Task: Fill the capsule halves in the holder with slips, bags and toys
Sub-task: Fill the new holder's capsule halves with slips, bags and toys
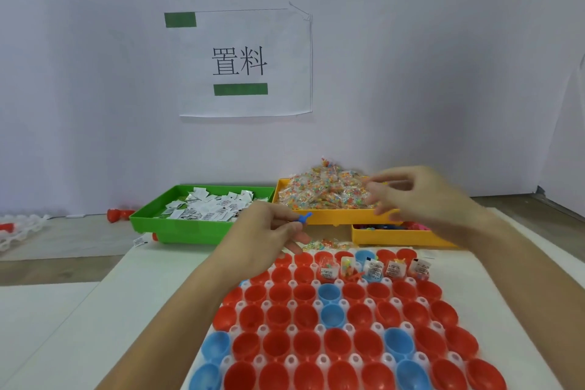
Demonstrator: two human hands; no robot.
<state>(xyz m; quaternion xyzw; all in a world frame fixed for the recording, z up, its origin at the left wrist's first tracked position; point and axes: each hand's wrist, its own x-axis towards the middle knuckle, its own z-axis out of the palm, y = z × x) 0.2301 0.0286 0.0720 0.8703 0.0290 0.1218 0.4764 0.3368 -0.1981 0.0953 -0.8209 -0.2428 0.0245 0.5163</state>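
Head view. The holder [326, 320] lies on the white table [136, 310], packed with red and blue capsule halves [304, 291]. Only a handful in the far row carry slips and bags [392, 267]; the rest look unfilled.

The left hand [269, 231] hovers past the holder's far left corner, pinching a small blue toy [304, 218] between fingertips. The right hand [421, 193] is raised over the yellow tray of bags [329, 193]; motion blur hides whether its curled fingers hold anything — I cannot tell.

Judgement: the step in hand is dropping the toy into a half. Do it well by lowering it straight into one cup already holding a slip and bag, releasing low so it does not bounce out.

Supplies: slips in the green tray [152, 218], toys in the nearer yellow tray [402, 237] — partly hidden behind the right forearm.
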